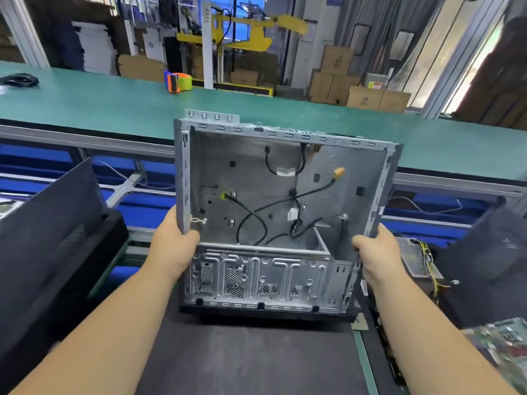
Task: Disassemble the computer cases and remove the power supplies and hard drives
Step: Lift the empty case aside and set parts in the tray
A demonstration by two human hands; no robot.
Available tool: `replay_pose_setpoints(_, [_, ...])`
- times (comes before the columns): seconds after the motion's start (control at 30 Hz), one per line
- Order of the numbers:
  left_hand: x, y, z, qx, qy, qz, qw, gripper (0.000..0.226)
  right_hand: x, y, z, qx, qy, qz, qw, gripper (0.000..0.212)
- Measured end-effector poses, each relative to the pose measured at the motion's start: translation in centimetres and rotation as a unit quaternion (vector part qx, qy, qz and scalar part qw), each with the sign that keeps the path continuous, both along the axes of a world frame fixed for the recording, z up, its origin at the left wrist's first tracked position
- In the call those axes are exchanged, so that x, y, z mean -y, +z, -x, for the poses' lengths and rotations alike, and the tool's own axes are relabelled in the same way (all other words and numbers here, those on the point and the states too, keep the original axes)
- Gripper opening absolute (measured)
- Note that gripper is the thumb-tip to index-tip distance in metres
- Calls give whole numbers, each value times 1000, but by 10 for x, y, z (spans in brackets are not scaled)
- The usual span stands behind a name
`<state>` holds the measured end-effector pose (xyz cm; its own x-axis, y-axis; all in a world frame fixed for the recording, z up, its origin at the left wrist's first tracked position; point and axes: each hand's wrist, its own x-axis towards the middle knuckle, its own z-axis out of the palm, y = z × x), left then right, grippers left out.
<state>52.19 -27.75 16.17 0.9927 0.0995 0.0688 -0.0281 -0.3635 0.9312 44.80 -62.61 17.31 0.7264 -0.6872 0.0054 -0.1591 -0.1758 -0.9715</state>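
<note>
The 2 hands hold up a metal computer case [285, 201] with its open side facing the person. The left hand [174, 246] grips the case's left edge, fingers curled around it. The right hand [373, 252] grips the right edge the same way. Between the 2 hands, black cables [253, 215] hang loose inside the case. Its bottom edge sits on the dark mat [251, 354], below both hands. Just past the right hand lies a power supply [413, 258] with yellow wires. Far beyond the case, a tape roll [179, 81] sits on the green bench [85, 101].
</note>
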Motion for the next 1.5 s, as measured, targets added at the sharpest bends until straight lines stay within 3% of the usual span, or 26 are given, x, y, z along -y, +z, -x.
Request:
replay_pose_setpoints(0.7, [-11,-43,55,-37,28,60,997,43,-19,-38,56,-16,7,-29,999,33])
replay_pose_setpoints(0.97, [-6,-45,69,-96,52,53,993,30,-17,-38,79,-79,74,-49,993,9])
replay_pose_setpoints(1.07, [-1,-55,86,-175,65,53,981,53,-18,-53,95,-67,90,-47,993,18])
replay_pose_setpoints(1.13, [-1,-66,98,-183,52,24,981,58,-19,-63,106,-59,99,-36,993,36])
replay_pose_setpoints(1.2, [-5,-75,107,-154,29,-11,988,42,-19,-74,113,-74,111,-15,991,51])
replay_pose_setpoints(1.23, [-7,-78,110,-136,18,-28,990,34,-20,-79,115,-85,116,-8,990,52])
replay_pose_setpoints(1.4, [-7,-87,113,-103,13,-116,988,40,-29,-96,108,-102,117,9,988,71])
replay_pose_setpoints(1.5, [-7,-91,112,-74,40,-199,976,26,-32,-104,101,-115,72,62,989,63])
